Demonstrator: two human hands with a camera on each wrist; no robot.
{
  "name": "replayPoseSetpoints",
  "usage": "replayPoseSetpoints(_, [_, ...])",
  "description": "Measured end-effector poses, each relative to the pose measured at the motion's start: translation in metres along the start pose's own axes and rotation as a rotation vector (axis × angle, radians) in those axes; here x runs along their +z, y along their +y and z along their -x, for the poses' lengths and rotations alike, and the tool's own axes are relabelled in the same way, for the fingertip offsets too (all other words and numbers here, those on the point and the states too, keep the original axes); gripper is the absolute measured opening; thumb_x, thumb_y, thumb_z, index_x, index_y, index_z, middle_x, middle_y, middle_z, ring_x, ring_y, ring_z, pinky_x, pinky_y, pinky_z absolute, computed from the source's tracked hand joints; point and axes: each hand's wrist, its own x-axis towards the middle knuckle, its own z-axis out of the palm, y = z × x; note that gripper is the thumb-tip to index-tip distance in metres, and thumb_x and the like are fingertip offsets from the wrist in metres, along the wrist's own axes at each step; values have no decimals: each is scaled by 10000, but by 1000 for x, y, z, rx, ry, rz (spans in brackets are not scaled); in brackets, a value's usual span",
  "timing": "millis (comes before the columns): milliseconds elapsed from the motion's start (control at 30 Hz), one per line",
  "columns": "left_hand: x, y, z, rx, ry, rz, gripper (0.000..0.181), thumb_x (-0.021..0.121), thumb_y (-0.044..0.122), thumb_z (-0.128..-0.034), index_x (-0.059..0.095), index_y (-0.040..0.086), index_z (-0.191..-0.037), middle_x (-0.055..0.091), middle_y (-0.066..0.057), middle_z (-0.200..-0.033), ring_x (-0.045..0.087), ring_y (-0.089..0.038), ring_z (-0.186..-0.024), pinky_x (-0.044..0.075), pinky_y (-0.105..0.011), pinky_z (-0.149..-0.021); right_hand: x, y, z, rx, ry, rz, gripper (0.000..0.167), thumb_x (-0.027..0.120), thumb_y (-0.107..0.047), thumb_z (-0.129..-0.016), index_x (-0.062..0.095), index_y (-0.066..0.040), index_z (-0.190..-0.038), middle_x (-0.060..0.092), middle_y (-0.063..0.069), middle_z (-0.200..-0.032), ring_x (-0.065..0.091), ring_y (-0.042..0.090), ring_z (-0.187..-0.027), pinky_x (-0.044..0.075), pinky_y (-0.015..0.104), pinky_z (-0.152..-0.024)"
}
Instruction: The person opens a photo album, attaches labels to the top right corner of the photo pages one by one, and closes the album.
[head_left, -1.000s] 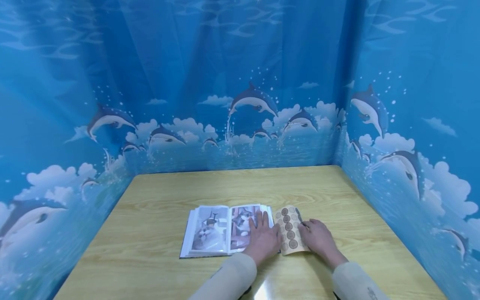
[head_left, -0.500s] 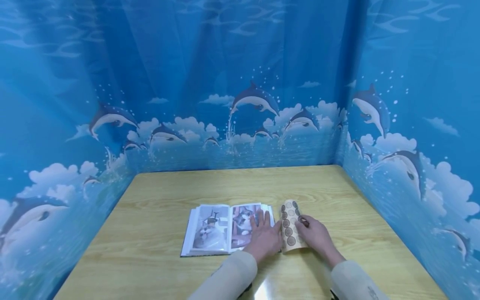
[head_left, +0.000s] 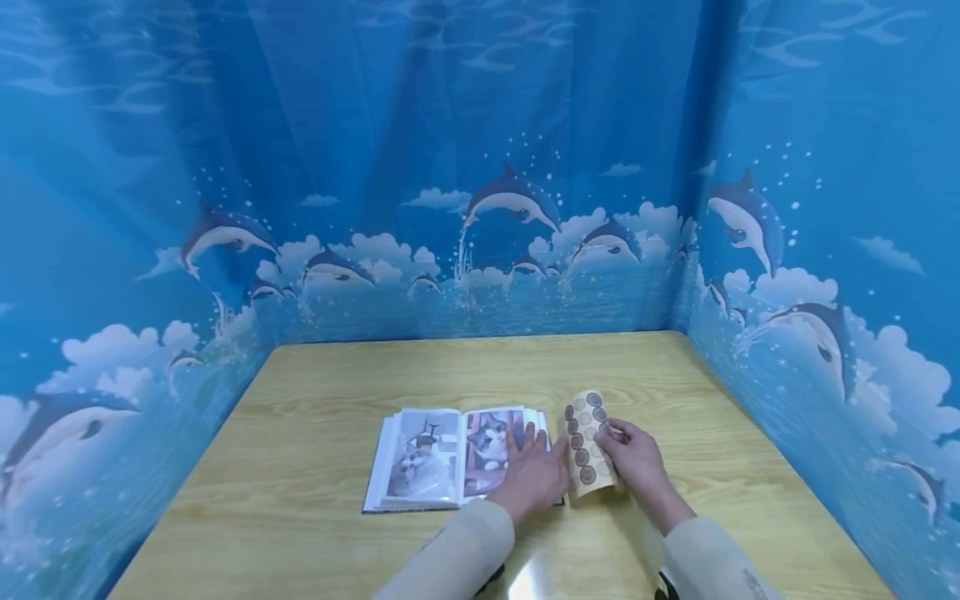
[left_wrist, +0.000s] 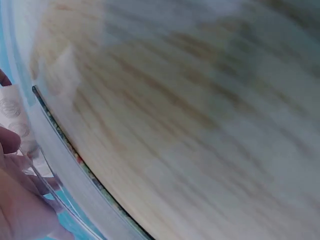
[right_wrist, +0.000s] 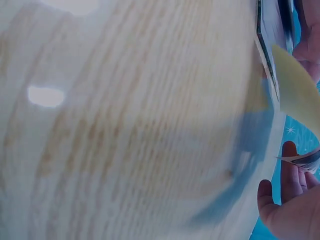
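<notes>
A photo album (head_left: 456, 462) lies spread on the table, a cat picture on each visible page. My left hand (head_left: 531, 479) rests on its right page with fingers extended, thumb close to the left edge of a tan sticker sheet (head_left: 587, 446). Rows of round brown stickers cover that sheet, which bends up from the table beside the album. Its right side is pinched by my right hand (head_left: 636, 454), thumb on the front, other fingers partly hidden behind. The sheet's curved yellowish back (right_wrist: 297, 85) shows in the right wrist view.
The wood-grain table (head_left: 300, 400) extends around the album on all sides. Blue curtains (head_left: 360, 167) printed with dolphins stand along the back and both sides. A bright reflection lies on the table near the front.
My right hand has raised and tilted the sticker sheet, shifting it slightly right and farther from me. The left hand has stayed nearly still on the album.
</notes>
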Motion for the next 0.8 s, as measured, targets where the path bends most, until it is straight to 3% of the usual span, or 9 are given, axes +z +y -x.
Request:
replayPoseSetpoints(200, [-6,-3,-1,16,71,91,496,333,329,-1045,461,109,-1471,460,-119,-1497,289,-359,-1446,110,-663,-1150,-2,-1,-4,7,32,2,593,638,-236,-968,431,97,-1414,594,304,-1239,636,322,-1006,528,310,-825])
replayPoseSetpoints(333, [-11,-4,-2,1,84,180,458,321,347,-1063,568,130,-1381,510,-85,-1459,317,-353,-1434,101,-666,-1150,-2,-2,-5,7,51,-36,543,611,-163,-979,426,94,-1419,598,288,-1249,612,339,-1069,508,271,-855])
replayPoseSetpoints(467, [-14,-4,-4,-2,97,255,405,355,320,-1058,616,175,-1331,575,-35,-1397,373,-342,-1405,107,-652,-1156,0,-3,-7,15,61,-65,513,600,-64,-962,427,86,-1421,595,278,-1256,605,324,-1081,491,163,-797])
replayPoseSetpoints(600, [-17,-5,-2,-4,97,282,384,387,288,-1049,619,153,-1324,561,-66,-1410,378,-339,-1402,107,-645,-1160,1,-4,-8,25,72,-85,514,616,-7,-929,451,85,-1407,596,271,-1236,608,262,-1025,466,100,-727])
replayPoseSetpoints(800, [-20,-11,1,-30,101,339,432,425,309,-1044,567,66,-1372,496,-138,-1460,333,-349,-1425,90,-631,-1168,-4,-7,-9,60,64,-183,503,607,13,-932,457,76,-1408,619,202,-1172,598,77,-849,501,122,-718])
